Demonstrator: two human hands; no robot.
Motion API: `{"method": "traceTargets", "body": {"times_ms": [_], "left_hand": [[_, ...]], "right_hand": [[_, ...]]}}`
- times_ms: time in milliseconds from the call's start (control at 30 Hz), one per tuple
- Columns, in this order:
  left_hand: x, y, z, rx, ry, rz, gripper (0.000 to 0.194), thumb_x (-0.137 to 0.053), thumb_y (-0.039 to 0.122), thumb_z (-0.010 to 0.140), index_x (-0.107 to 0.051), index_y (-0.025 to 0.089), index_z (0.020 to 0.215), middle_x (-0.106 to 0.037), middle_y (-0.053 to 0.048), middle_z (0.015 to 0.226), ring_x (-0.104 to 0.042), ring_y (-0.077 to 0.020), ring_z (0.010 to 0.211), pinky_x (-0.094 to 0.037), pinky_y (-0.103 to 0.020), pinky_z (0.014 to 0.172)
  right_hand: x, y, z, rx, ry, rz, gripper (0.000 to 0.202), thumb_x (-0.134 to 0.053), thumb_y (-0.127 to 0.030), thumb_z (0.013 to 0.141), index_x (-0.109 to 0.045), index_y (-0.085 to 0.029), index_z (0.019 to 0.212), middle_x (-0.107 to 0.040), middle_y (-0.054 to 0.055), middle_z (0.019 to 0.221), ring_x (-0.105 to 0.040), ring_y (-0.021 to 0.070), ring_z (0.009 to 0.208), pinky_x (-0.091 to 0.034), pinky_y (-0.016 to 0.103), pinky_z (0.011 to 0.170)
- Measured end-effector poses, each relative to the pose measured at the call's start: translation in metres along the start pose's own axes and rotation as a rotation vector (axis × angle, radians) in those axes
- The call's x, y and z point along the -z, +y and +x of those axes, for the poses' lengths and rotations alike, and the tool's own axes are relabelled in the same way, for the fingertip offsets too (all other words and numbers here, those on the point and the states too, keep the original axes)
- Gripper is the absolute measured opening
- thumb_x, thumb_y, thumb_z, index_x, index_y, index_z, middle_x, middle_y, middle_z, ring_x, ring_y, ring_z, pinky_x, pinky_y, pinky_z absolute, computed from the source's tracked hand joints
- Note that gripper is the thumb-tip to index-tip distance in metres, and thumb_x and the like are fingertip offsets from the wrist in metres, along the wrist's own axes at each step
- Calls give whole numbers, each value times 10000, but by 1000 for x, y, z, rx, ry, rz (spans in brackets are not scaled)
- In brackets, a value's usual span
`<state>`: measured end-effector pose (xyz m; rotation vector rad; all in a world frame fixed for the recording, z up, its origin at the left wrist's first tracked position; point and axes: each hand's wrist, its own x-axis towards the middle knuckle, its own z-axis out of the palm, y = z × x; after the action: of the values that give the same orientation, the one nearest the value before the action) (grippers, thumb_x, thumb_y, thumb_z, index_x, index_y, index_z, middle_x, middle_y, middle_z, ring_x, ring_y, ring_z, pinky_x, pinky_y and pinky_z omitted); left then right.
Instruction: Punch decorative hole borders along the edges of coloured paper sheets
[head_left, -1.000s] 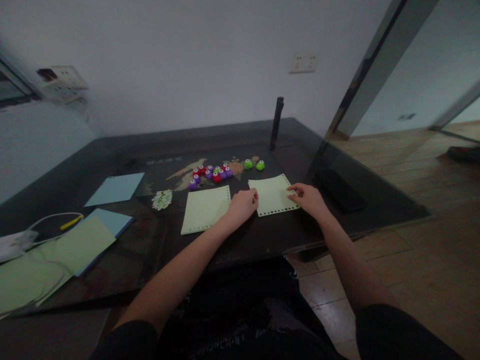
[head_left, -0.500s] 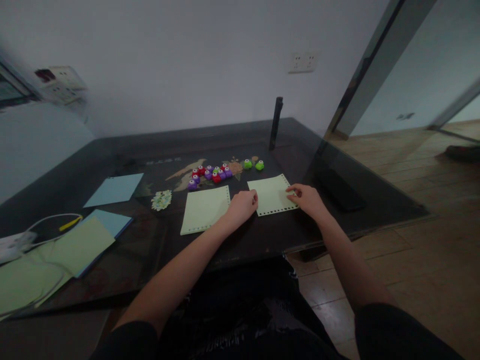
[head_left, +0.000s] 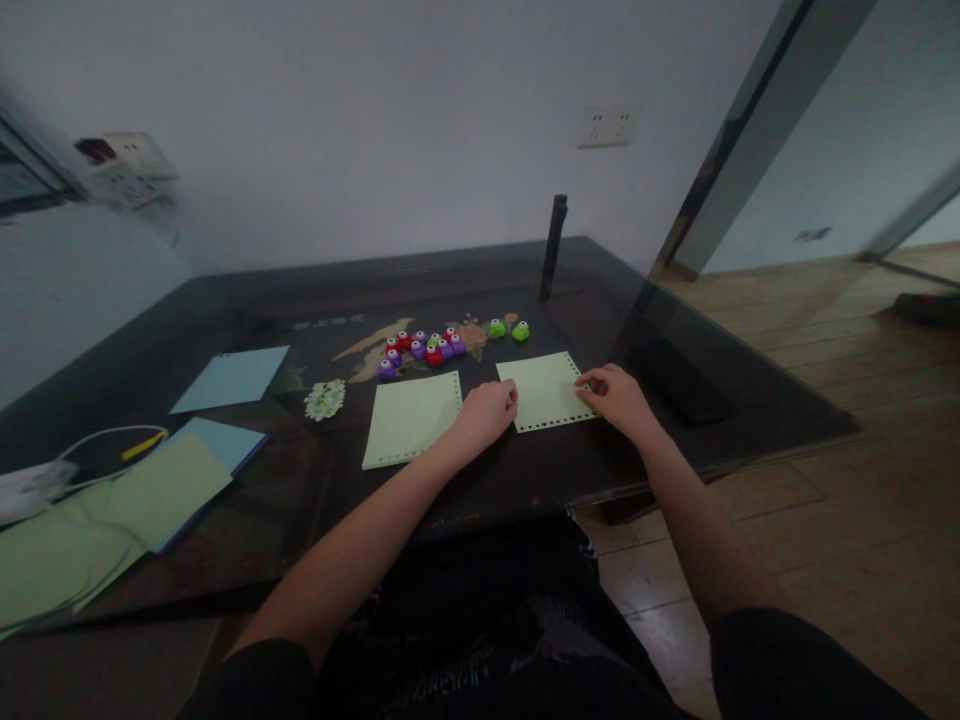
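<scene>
A pale green sheet with punched holes (head_left: 541,388) lies on the dark table between my hands. At its left edge my left hand (head_left: 489,410) is closed, fingers curled together; whatever they grip is hidden. My right hand (head_left: 611,397) touches the sheet's right edge, its thumb and forefinger pinched at the paper. Left of my left hand lies a second pale green sheet (head_left: 411,415), also with holes along its right and bottom edges. Behind the sheets sits a cluster of red, purple and green eye-topped pieces (head_left: 435,352), with two green ones (head_left: 508,329) apart to the right.
On the dark table (head_left: 315,520) are a flower-shaped piece (head_left: 325,400), a blue sheet (head_left: 232,378), green papers (head_left: 176,480) with a white cable over them at the left, an upright black post (head_left: 553,248) at the back and a dark flat object (head_left: 686,385) at the right.
The thumb and forefinger of my right hand have come closer together at the paper's edge. The view has shifted very slightly; my left hand looks the same.
</scene>
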<state>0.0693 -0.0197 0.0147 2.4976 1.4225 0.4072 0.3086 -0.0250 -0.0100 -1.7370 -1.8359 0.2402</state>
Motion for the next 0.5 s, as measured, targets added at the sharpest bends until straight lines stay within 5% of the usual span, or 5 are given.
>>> {"method": "traceTargets", "body": {"times_ms": [200,367,500], "left_hand": [[38,-23,-11,-96,112,-106,147,-472,208,841,-605,179,898,-644,-34,805,-576,-145,728,-442,-251,686],[71,-98,-36,1,199,-54,150,-469,207,832,-605,171,886,-646,-49,886,-577,-152,787,-455,-289,763],[73,-151,-56,104,221,20,174,-489,203,804,-608,163,925,-647,-79,940,-588,-198,894,-459,-343,841]], "right_hand": [[3,-1,2,32,84,29,145,-581,-265,738,-683,-168,770,-520,14,658,-487,153,609,-384,283,617],[7,-31,6,140,85,123,137,-574,-253,765,-674,-162,785,-574,29,696,-502,149,623,-393,279,628],[-6,-82,15,284,-57,139,120,-563,-225,804,-670,-173,816,-618,38,779,-535,142,665,-409,270,655]]}}
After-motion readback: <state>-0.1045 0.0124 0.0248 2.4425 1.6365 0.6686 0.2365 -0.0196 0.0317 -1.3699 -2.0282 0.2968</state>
